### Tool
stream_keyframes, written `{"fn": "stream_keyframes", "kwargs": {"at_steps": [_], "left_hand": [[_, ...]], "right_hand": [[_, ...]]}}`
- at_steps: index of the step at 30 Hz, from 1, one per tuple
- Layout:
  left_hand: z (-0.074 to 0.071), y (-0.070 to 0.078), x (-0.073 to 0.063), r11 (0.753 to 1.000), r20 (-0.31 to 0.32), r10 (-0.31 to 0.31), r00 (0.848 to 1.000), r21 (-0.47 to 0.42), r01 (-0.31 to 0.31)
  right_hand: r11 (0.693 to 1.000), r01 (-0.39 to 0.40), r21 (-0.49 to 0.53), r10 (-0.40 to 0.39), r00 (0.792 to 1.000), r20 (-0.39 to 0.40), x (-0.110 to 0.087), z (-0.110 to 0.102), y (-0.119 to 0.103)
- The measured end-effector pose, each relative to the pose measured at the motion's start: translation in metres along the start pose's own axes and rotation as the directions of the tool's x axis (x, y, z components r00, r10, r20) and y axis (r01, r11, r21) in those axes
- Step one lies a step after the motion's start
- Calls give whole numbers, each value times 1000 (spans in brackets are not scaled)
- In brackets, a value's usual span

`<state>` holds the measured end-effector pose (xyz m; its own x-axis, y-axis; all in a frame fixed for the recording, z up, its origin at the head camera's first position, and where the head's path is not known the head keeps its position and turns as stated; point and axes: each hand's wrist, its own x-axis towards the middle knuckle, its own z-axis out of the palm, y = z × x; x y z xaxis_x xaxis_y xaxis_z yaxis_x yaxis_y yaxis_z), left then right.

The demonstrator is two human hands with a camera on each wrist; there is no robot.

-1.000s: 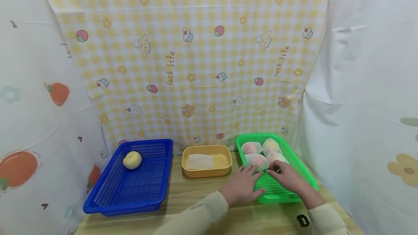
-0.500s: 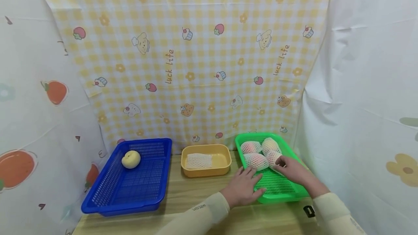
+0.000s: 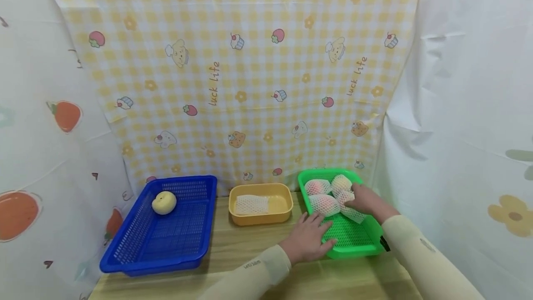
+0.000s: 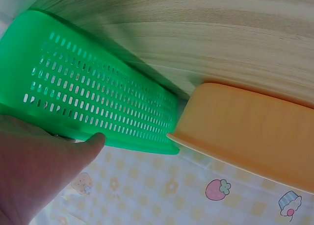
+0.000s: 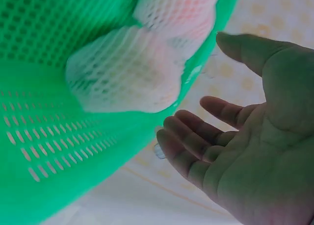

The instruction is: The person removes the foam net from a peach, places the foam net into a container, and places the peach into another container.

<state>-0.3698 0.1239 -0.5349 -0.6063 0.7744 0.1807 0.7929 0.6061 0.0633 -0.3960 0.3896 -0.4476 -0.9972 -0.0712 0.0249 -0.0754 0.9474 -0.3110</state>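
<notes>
Several fruits in white foam nets lie grouped toward the back of the green basket point(image 3: 345, 237); pink shows through some nets. My left hand point(image 3: 306, 240) rests at the basket's left rim with spread fingers, and its thumb point(image 4: 92, 145) lies along that rim in the left wrist view. Over the basket's right side, the fingertips of my right hand point(image 3: 368, 200) are right at the front-right netted fruit point(image 3: 344, 199). The right wrist view shows this hand with relaxed, apart fingers and a bare palm, beside the rim near a netted fruit point(image 5: 127, 70).
On the left stands a blue basket point(image 3: 200, 226) with one bare pale yellow fruit point(image 3: 164, 203). Between the baskets sits a yellow box point(image 3: 281, 217) holding an empty foam net point(image 3: 251, 204). A patterned cloth point(image 3: 250, 73) hangs behind the wooden table point(image 3: 233, 240).
My right hand has moved back and toward the basket's right side, uncovering more of the front-right netted fruit. My left hand has stayed at the left rim.
</notes>
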Motion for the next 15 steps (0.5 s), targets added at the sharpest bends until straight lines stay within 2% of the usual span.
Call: {"fn": "stream_keyframes", "kwargs": {"at_steps": [5,9,15], "left_hand": [[-1,-4,1,1000,6,0,1000,-19,0],[-2,-4,0,1000,12,-2,1000,-25,3],[-5,-1,-2,999,22,-2,1000,-34,2]], "right_hand": [[994,-45,-101,52,996,72,21,1,1],[992,-62,-109,74,992,107,31,6,3],[991,-84,-100,96,988,119,39,14,4]]}}
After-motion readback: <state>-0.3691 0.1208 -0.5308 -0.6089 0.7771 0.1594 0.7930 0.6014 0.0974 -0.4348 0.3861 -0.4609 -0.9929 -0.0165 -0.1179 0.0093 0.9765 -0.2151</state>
